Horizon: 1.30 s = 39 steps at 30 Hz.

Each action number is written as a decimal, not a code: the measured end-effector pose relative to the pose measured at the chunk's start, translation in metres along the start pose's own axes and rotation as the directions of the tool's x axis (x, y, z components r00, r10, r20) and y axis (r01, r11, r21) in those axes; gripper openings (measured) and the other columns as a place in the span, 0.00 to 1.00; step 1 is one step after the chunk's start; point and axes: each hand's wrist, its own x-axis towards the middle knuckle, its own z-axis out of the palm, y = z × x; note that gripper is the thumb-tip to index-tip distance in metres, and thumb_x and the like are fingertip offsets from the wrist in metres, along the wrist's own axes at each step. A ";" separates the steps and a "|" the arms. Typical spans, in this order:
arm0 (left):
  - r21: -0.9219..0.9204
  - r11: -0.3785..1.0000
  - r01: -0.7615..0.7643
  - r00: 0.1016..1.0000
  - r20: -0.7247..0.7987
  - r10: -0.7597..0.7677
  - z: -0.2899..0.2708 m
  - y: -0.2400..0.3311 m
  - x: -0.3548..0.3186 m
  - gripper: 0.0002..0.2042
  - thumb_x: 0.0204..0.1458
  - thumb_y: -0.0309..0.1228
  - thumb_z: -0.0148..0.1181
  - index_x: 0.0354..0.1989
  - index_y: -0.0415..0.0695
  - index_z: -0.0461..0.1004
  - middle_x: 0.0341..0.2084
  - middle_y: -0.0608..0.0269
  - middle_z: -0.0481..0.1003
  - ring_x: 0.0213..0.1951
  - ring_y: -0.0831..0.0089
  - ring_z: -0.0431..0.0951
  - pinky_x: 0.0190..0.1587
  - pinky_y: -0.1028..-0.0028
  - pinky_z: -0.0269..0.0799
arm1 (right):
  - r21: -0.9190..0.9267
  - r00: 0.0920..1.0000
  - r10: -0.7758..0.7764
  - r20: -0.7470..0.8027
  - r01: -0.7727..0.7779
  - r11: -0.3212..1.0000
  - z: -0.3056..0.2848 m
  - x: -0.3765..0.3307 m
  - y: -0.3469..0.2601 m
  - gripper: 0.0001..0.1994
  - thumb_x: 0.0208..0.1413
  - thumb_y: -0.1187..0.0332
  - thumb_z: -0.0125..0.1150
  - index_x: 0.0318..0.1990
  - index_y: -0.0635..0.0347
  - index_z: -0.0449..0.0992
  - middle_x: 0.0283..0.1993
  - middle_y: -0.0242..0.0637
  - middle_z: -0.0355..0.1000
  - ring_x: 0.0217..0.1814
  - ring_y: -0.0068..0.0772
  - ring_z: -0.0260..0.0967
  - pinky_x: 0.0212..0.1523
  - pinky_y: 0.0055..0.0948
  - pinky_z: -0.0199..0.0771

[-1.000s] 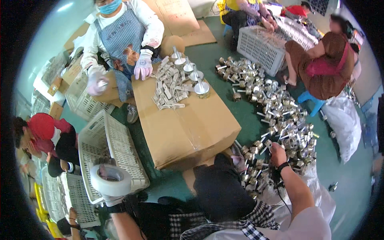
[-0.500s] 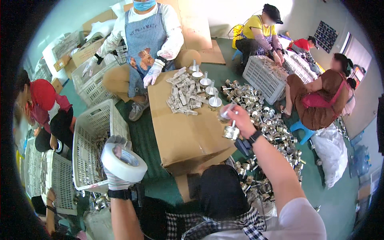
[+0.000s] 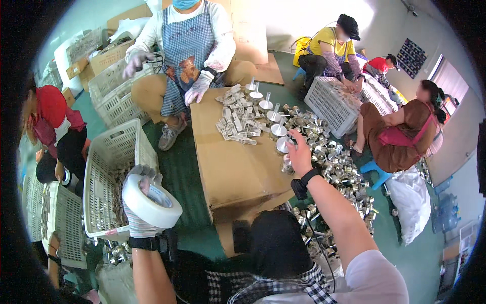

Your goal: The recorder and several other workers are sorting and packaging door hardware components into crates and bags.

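My gloved left hand (image 3: 143, 202) grips a wide roll of clear tape (image 3: 174, 213), with its fingers through and around the ring. At the right edge of the cardboard box (image 3: 245, 172), my bare right hand (image 3: 300, 154) has thumb and forefinger apart. Just left of those fingers stands a round metal piece with an upright stem (image 3: 281, 146). Another metal piece (image 3: 287, 165) is partly hidden below the hand; I cannot tell whether it touches the fingers. Similar stemmed discs (image 3: 273, 116) stand in a row toward the far edge, beside a heap of clear plastic clips (image 3: 238, 121).
Many loose metal cup-shaped parts (image 3: 349, 175) cover the floor on the right. White crates (image 3: 147, 144) stand on the left. Across the box sits a person in a checked apron (image 3: 190, 45); other people work at crates on both sides. A white sack (image 3: 412, 202) lies at right.
My right hand has let go of a stemmed metal piece, which now stands at the row's near end. The view has shifted slightly. The person opposite has raised a gloved hand. My left hand still grips the tape.
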 end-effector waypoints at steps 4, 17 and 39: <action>0.037 0.998 -0.048 0.999 0.001 0.048 0.014 0.000 -0.001 0.17 0.53 0.35 0.58 0.50 0.43 0.67 0.42 0.64 0.72 0.42 0.71 0.72 0.46 0.71 0.70 | -0.254 0.997 -0.068 -0.037 0.056 0.966 0.002 0.007 0.007 0.22 0.55 0.71 0.53 0.58 0.52 0.60 0.53 0.37 0.69 0.40 0.35 0.72 0.35 0.31 0.74; -0.162 0.985 0.054 0.998 0.032 -0.050 -0.003 -0.023 0.016 0.13 0.51 0.29 0.57 0.45 0.39 0.70 0.35 0.59 0.72 0.37 0.68 0.74 0.51 0.62 0.69 | -0.096 0.984 -0.166 0.057 0.171 0.981 -0.017 -0.023 0.014 0.36 0.43 0.71 0.66 0.61 0.60 0.53 0.58 0.45 0.59 0.59 0.43 0.60 0.58 0.37 0.60; -0.594 0.695 0.405 0.914 0.236 -0.331 -0.011 -0.067 0.049 0.12 0.55 0.30 0.44 0.37 0.35 0.73 0.36 0.47 0.75 0.38 0.57 0.76 0.44 0.61 0.73 | 0.365 -0.015 -0.465 0.885 0.643 0.673 0.000 -0.154 -0.198 0.11 0.47 0.65 0.56 0.33 0.64 0.68 0.25 0.45 0.70 0.30 0.49 0.72 0.27 0.43 0.72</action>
